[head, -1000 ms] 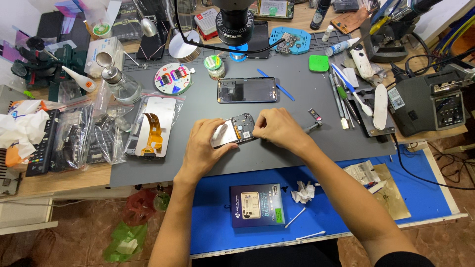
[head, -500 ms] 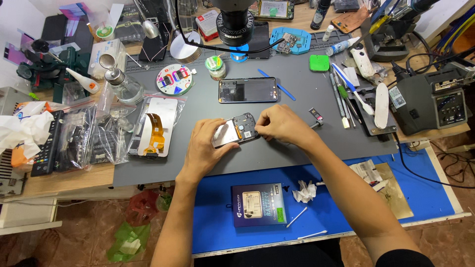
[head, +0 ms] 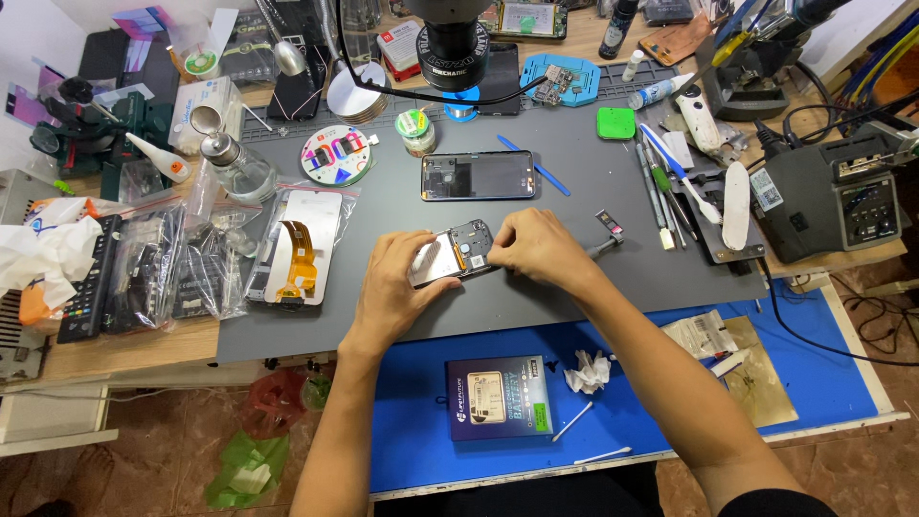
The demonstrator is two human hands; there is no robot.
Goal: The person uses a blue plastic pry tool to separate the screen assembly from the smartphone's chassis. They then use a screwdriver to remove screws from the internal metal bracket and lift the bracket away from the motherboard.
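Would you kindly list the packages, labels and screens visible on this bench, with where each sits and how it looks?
Dark blue flat box: on the blue mat, near edge, with a pale picture and a green sticker.
Dark phone screen: flat on the grey mat, beyond the hands.
Clear bag with a white panel and orange flex: left of the left hand.
Red-and-white box: far side, beside the microscope.

Dark rectangular box [head: 499, 397] lies on the blue mat [head: 823, 373]; black phone screen [head: 478, 176] lies beyond it.
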